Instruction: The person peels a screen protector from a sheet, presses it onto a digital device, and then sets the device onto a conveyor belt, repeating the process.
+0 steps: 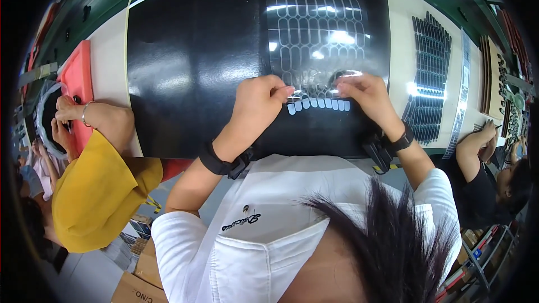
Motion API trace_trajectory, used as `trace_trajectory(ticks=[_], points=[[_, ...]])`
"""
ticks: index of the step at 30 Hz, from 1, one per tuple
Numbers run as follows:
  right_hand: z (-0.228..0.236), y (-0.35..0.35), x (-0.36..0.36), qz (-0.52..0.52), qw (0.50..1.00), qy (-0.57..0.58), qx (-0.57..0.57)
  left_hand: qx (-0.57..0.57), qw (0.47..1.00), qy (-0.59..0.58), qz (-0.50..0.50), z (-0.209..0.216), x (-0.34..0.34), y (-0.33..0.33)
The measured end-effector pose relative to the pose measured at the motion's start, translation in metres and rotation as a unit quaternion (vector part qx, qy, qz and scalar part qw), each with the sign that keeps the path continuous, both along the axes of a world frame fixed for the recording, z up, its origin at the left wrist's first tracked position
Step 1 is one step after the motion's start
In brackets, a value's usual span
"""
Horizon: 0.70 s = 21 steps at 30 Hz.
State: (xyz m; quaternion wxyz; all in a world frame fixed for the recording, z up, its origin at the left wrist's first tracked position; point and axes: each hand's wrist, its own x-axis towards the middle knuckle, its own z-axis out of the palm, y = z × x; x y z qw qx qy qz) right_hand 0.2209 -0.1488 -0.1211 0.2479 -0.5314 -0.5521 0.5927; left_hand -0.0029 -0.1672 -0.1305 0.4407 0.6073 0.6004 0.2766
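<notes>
A clear, glossy plastic sheet (320, 28) with rows of oblong cut outlines lies on the black mat (196, 39). Its near edge is between my two hands, and it looks slightly lifted and curled there. My left hand (252, 98) pinches the near left corner between thumb and fingertips. On the other side, my right hand (368, 92) is closed on the near right part of the sheet. Just below the fingertips runs a row of small pale-blue rounded tabs (321, 103); whether they are still joined to the sheet, I cannot tell. Dark bands are around both my wrists.
Right of the mat lies a dark sheet of oblong pieces (431, 78), beside a clear ruler-like strip (459, 90). A red tray (78, 78) stands at the left, where a co-worker in a yellow garment (95, 191) works. Another co-worker's hand (485, 134) is at the right.
</notes>
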Motion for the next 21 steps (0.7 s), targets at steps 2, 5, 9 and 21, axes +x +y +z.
trace_trajectory(ticks=[2, 5, 9, 21], points=[[-0.007, -0.003, 0.001, -0.040, 0.999, 0.018, -0.014, -0.003, 1.000, -0.001, -0.002, -0.002, 0.001, 0.001], [-0.016, -0.005, 0.007, -0.011, 0.997, -0.031, 0.074, -0.008, 1.000, -0.003, -0.006, -0.005, 0.003, 0.003], [-0.006, -0.006, -0.007, -0.038, 0.991, -0.081, 0.095, 0.008, 0.999, 0.045, -0.019, -0.005, 0.003, 0.005], [-0.011, -0.018, -0.008, -0.038, 0.987, -0.038, 0.153, -0.055, 0.997, -0.048, -0.011, 0.000, -0.005, 0.002]])
